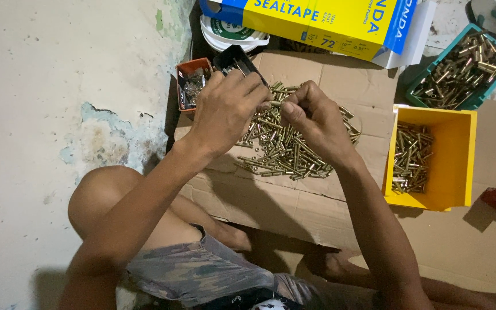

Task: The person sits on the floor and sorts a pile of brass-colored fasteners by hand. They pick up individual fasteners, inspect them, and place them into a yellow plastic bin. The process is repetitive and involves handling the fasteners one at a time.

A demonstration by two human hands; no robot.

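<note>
**Inspection: brass pins being handled over a cardboard sheet**

Head view. The person sits on the floor with knees drawn up, both arms reaching forward over a flattened cardboard sheet [311, 212]. The left hand [225, 109] and right hand [311, 117] meet above a loose pile of brass pins [285, 149] lying on the sheet. The fingers of both hands are drawn together, and a single brass pin [275, 104] shows in the gap between the two hands, pinched at its ends. Whether either hand holds anything more cannot be told; the palms face away from the camera.

Surroundings. Far left of the pile, just beyond the left hand, stand a small orange bin [188, 69] with dark small parts and a black tray [233, 58] beside it. To the right, touching the sheet's edge, a yellow bin [452, 161] holds a moderate layer of brass pieces. Far right, a green bin [431, 86] is filled with similar brass pieces. A yellow and blue carton [328, 20] lies along the far edge.

Progress, as judged. The pile under the hands is large and unsorted; the yellow bin is only partly filled. Much of the handling appears left to do, with one pin in hand.
</note>
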